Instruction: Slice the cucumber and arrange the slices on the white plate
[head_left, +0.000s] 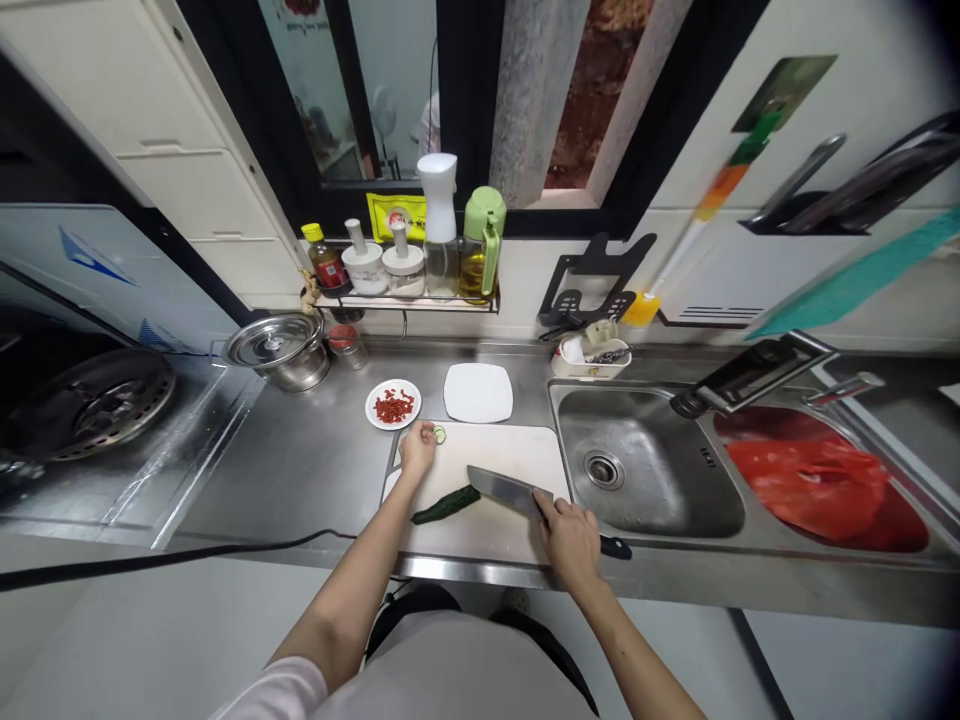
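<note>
Dark-green long cucumber [448,504] lay on the white rectangular board [514,452]; right hand [571,535] gripped the broad steel knife [510,491]; left hand [418,452], far left, reached a pale round slice [440,435], pinch unclear!

One left hand [418,452] and one right hand [574,535] were counted. One knife [506,489], one cucumber [447,505], one cut slice [440,435] and one cutting board [517,450] were seen. Two white plates [417,404] [478,392], one round and one squarish, were found. On one shelf [420,304], one yellow-capped bottle [328,265], two white-lidded jars [365,268] [403,268], one white-topped bottle [441,222] and one green-topped bottle [478,235] were tallied. One lidded pot [296,365], one red-lidded jar [348,347], two sink basins [649,440] [750,422] and one red bag [810,485] were noted.
</note>
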